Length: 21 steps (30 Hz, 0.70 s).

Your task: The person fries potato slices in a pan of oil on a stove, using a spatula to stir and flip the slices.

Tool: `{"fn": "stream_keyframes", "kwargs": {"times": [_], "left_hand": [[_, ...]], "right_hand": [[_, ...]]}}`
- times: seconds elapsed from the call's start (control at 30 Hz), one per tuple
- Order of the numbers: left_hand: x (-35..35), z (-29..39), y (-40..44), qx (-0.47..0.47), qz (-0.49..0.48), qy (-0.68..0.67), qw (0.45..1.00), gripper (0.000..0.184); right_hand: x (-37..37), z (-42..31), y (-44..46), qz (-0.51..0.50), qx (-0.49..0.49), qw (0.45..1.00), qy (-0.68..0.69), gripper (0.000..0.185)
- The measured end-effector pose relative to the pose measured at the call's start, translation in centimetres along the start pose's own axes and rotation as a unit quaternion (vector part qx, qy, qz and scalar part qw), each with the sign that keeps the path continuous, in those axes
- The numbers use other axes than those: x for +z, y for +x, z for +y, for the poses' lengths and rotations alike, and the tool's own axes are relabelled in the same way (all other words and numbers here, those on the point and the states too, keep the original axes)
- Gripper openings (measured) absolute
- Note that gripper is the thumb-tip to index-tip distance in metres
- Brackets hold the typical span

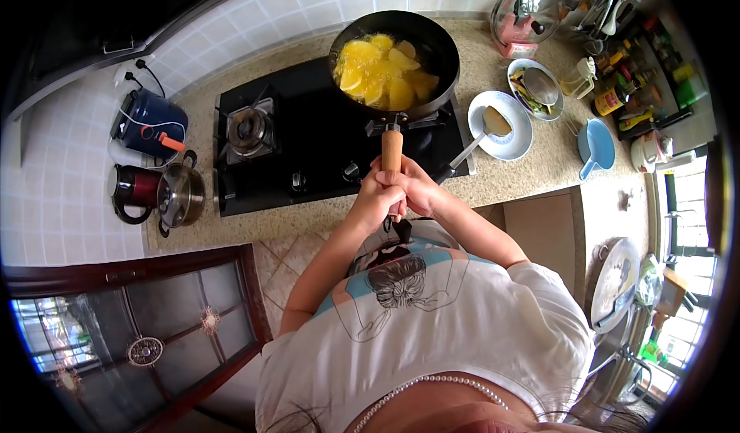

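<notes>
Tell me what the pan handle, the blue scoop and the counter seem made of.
Pan handle: probably smooth wood, from its warm brown tone.
Blue scoop: likely smooth plastic, from its even colour.
Counter: smooth-looking granite or an imitation, from its beige speckles.

The left hand (375,203) and right hand (418,189) hide the near part of the wooden handle (391,149); the frying pan (441,41) hides most of the right burner (432,121). The far-right bottle label (609,102) is too small to read.

On my left I saw a dark red kettle (140,188) just beside a lidded pot (182,196), with a blue appliance (146,115) near them. On my right, a light-blue dipper (598,140) lay near a sauce bottle (607,102).
</notes>
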State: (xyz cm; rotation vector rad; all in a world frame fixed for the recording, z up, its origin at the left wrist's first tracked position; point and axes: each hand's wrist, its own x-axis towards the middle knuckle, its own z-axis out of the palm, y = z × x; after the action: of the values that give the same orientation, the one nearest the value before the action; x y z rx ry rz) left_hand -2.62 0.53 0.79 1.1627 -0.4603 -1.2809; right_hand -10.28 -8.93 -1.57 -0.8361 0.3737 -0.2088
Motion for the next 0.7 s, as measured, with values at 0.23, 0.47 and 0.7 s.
{"fn": "stream_keyframes", "kwargs": {"times": [0.23,0.47,0.7], "left_hand": [[-0.5,-0.4,0.4,-0.009,-0.003,-0.005,1.000,0.040],[-0.6,-0.6,1.2,-0.023,-0.002,-0.001,1.000,0.042],[-0.4,-0.2,1.0,-0.004,0.002,0.010,1.000,0.030]], "right_hand": [[0.0,-1.0,-0.3,-0.026,0.039,0.999,0.005,0.040],[-0.5,-0.9,-0.1,-0.009,0.038,0.999,0.007,0.039],[-0.6,-1.2,0.0,-0.010,0.053,0.999,0.000,0.040]]}}
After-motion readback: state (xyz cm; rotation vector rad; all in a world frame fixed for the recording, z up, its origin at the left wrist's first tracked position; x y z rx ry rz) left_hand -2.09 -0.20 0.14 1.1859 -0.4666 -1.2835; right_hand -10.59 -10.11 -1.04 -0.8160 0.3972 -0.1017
